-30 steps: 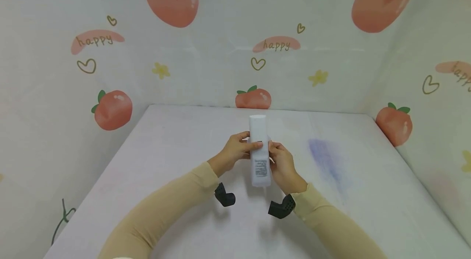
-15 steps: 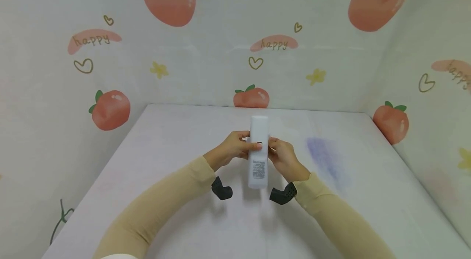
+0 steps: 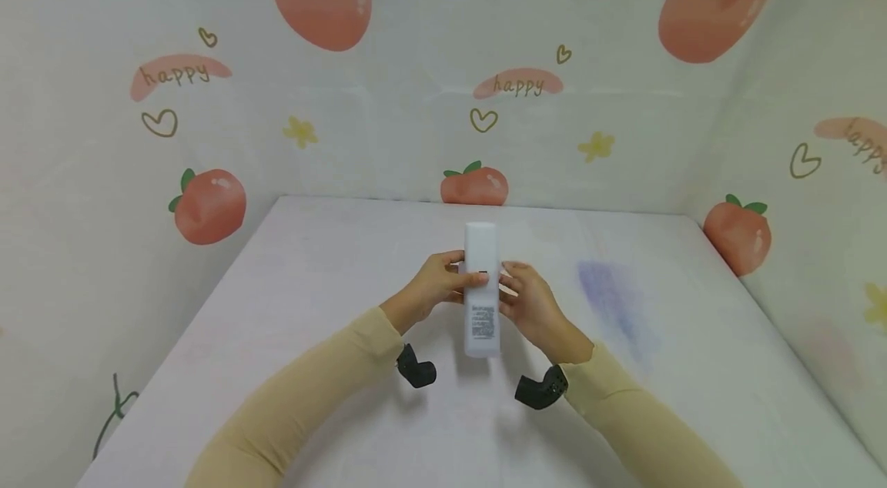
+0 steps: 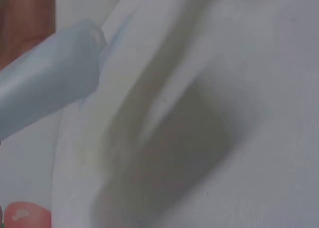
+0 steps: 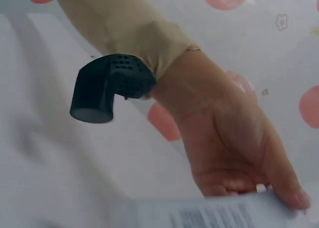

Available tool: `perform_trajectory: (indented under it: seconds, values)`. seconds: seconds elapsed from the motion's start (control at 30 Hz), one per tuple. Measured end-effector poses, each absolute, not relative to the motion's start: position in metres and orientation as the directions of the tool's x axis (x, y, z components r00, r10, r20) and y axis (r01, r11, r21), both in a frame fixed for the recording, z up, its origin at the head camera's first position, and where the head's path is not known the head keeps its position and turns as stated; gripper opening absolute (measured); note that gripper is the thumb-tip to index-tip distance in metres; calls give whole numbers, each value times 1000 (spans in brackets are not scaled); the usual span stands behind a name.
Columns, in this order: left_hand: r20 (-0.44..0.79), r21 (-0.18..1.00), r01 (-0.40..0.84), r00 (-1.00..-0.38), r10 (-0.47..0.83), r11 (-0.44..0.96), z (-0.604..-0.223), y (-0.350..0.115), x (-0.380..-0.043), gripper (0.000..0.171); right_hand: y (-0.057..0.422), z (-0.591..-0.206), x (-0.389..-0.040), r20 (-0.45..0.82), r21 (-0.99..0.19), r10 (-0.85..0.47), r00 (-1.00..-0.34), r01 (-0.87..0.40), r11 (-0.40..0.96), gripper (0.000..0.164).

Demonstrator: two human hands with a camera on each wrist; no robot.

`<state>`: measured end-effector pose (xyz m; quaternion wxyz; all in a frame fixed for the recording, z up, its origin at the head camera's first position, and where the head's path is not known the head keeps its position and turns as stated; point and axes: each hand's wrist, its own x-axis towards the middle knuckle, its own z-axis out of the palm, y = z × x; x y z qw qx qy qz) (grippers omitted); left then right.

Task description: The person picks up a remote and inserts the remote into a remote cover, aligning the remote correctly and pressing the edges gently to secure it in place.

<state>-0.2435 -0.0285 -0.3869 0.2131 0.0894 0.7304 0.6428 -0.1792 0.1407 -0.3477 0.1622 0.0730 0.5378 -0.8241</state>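
Above the table, a long, slim white case point(image 3: 482, 249) with rounded corners stands nearly upright in the head view. Small dark print covers a label point(image 3: 483, 321) on its lower front, and a short black mark shows near the middle. My left hand point(image 3: 430, 284) grips its left side, thumb across the front and fingers going behind. At the opposite edge my right hand point(image 3: 535, 307) holds on, its fingers partly hidden behind the case. The right wrist view has the right thumb point(image 5: 294, 190) at the case's edge. One end of the case point(image 4: 60, 63) shows in the left wrist view.
The white table point(image 3: 333, 242) carries a bluish smudge point(image 3: 613, 303) right of the hands. Black wrist cameras point(image 3: 543, 388) hang under both sleeves. Cloth walls point(image 3: 402, 49) with peach prints close in the back and sides. A green and dark cord point(image 3: 119, 407) is at the left.
The case has shifted slightly left and down in the head view. The right hand's fingers have spread further apart along its edge; the left hand keeps its grip.
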Motion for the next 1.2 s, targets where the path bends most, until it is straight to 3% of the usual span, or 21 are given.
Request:
perform_trajectory:
  seconds: [0.1, 0.23, 0.4, 0.57, 0.83, 1.0, 1.2]
  values:
    - [-163, 976, -82, -893, 419, 204, -386, -28, -242, 49, 138, -377, -192, -221, -933, -128, -967, 248, -262, 50]
    - [-144, 967, -24, -874, 463, 255, -383, -26, -238, 45, 150, -382, -199, -225, -949, -257, -940, 271, -158, 64]
    - [-135, 982, -66, -896, 422, 176, -390, -25, -234, 56, 156, -385, -199, -258, -933, -160, -953, 288, -214, 54]
    - [-185, 982, -188, -912, 366, 29, -405, -23, -229, 40, 161, -391, -203, -243, -936, -72, -967, 253, -244, 46]
    - [-210, 971, -228, -956, 204, -71, -410, -12, -221, 17, 155, -392, -203, -214, -953, -101, -972, 231, -195, 48]
    - [-221, 962, -238, -967, 127, -137, -404, -5, -223, 23, 149, -389, -204, -170, -977, -44, -985, 174, -120, 47]
    - [-266, 950, -270, -963, 50, -155, -394, -1, -230, 18, 144, -389, -208, -99, -995, -7, -995, 98, 16, 41]
